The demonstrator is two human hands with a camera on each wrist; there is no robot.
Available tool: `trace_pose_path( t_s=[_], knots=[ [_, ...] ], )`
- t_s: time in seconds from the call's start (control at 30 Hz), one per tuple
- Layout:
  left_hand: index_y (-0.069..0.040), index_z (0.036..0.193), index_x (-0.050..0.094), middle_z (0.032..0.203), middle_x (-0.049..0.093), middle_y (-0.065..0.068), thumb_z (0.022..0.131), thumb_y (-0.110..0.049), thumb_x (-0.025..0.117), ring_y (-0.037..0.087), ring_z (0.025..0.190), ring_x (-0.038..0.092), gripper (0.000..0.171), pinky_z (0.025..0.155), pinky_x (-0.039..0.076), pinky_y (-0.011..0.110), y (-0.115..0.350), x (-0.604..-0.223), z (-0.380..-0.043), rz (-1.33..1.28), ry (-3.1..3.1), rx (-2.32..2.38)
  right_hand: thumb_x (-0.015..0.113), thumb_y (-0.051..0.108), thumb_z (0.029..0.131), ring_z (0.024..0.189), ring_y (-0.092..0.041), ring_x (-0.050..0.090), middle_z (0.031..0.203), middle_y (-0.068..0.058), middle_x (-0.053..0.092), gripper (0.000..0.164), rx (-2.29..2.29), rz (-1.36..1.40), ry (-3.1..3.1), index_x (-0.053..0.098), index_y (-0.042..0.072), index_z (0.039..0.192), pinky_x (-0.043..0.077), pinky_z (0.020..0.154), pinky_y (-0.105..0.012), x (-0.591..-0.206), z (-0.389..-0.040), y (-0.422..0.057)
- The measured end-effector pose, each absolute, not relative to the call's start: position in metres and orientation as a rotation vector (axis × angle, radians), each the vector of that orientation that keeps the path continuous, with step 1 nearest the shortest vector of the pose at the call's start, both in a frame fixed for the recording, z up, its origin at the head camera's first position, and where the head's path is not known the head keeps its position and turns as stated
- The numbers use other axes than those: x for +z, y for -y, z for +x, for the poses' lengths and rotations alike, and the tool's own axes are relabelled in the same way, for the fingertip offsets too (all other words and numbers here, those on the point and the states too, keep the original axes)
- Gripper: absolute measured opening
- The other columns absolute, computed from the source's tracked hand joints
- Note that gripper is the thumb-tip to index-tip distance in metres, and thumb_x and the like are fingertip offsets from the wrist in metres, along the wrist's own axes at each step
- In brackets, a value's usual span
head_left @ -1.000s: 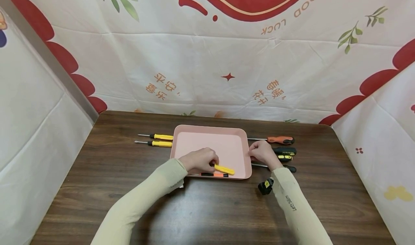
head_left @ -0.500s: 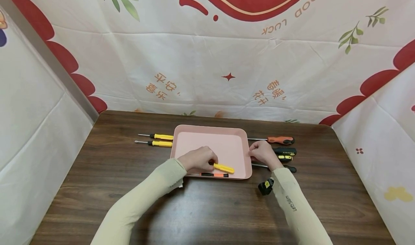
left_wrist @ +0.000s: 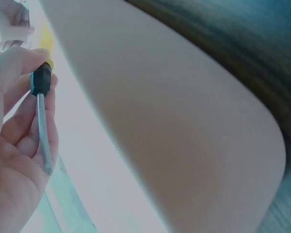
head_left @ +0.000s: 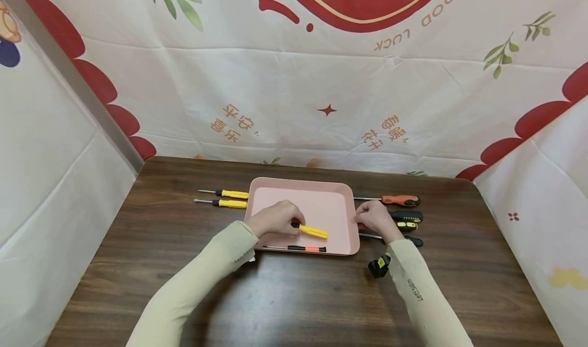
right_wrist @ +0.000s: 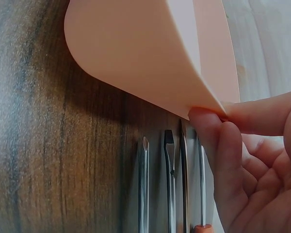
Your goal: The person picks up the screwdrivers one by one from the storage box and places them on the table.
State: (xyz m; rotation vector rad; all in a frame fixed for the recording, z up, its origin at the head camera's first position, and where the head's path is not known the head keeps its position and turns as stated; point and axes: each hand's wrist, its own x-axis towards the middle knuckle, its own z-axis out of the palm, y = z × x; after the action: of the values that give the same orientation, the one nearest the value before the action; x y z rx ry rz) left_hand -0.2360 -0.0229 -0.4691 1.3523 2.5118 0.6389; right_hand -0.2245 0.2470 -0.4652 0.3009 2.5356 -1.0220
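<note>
Over the pink tray (head_left: 300, 181), my left hand (head_left: 277, 218) pinches a yellow-handled screwdriver (head_left: 314, 231) near its black collar (left_wrist: 40, 79). The handle points right, and in the left wrist view its metal shaft (left_wrist: 43, 131) runs along my palm. A thin black-and-orange screwdriver (head_left: 307, 248) lies in the tray along the near wall. My right hand (head_left: 375, 217) grips the tray's right rim between thumb and fingers, plainly seen in the right wrist view, where several screwdriver shafts (right_wrist: 169, 179) lie on the table beneath the fingers.
Two yellow screwdrivers (head_left: 231, 203) lie left of the tray on the wooden table (head_left: 294, 301). To its right are an orange-handled screwdriver (head_left: 400, 200) and several dark-handled ones (head_left: 406, 216). A black wrist camera (head_left: 378, 266) sits under my right forearm. Printed cloth (head_left: 275, 81) hangs behind.
My left hand has moved slightly left and away from the tray's near wall, carrying the yellow screwdriver. More of the thin screwdriver shows now. My right hand keeps its hold on the rim.
</note>
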Motion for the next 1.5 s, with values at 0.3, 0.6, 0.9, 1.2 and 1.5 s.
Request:
trace_pose_path(
  t_s=[0.3, 0.6, 0.9, 1.2, 1.5],
  knots=[
    [-0.009, 0.09, 0.072, 0.085, 0.068, -0.001, 0.075, -0.012, 0.069, 0.006, 0.072, 0.055, 0.015, 0.072, 0.044, 0.022, 0.037, -0.461, -0.239, 1.284, -2.546, 0.712, 0.061, 0.008, 0.079, 0.06, -0.016, 0.058, 0.077, -0.01, 0.061, 0.011, -1.038, 0.323, -2.523, 0.063, -0.003, 0.084, 0.05, 0.06, -0.033, -0.465, -0.224, -0.248],
    [-0.009, 0.089, 0.072, 0.084, 0.068, -0.001, 0.073, -0.011, 0.069, 0.005, 0.07, 0.054, 0.016, 0.066, 0.044, 0.019, 0.054, -0.454, -0.243, 1.263, -2.584, 0.751, 0.061, 0.008, 0.08, 0.058, -0.015, 0.056, 0.072, -0.008, 0.061, 0.012, -1.03, 0.297, -2.533, 0.063, -0.003, 0.083, 0.049, 0.059, -0.032, -0.465, -0.222, -0.251],
    [-0.006, 0.089, 0.071, 0.082, 0.067, 0.001, 0.074, -0.007, 0.068, 0.006, 0.068, 0.054, 0.016, 0.063, 0.044, 0.018, 0.08, -0.444, -0.244, 1.225, -2.614, 0.809, 0.061, 0.007, 0.079, 0.058, -0.015, 0.057, 0.073, -0.008, 0.061, 0.011, -1.038, 0.296, -2.528, 0.064, -0.003, 0.083, 0.049, 0.06, -0.033, -0.465, -0.222, -0.251],
    [-0.007, 0.086, 0.071, 0.076, 0.065, -0.002, 0.072, -0.009, 0.068, 0.005, 0.064, 0.052, 0.015, 0.06, 0.043, 0.019, 0.106, -0.44, -0.247, 1.207, -2.701, 0.818, 0.062, 0.007, 0.079, 0.058, -0.014, 0.056, 0.073, -0.008, 0.06, 0.01, -1.031, 0.311, -2.53, 0.062, -0.002, 0.083, 0.049, 0.059, -0.032, -0.465, -0.224, -0.248],
    [-0.005, 0.086, 0.071, 0.078, 0.065, 0.001, 0.071, -0.007, 0.069, 0.006, 0.066, 0.052, 0.015, 0.06, 0.045, 0.02, 0.126, -0.44, -0.246, 1.16, -2.695, 0.86, 0.061, 0.008, 0.08, 0.061, -0.017, 0.057, 0.076, -0.009, 0.06, 0.011, -1.029, 0.323, -2.512, 0.062, -0.002, 0.084, 0.049, 0.061, -0.033, -0.465, -0.225, -0.247]
  ],
)
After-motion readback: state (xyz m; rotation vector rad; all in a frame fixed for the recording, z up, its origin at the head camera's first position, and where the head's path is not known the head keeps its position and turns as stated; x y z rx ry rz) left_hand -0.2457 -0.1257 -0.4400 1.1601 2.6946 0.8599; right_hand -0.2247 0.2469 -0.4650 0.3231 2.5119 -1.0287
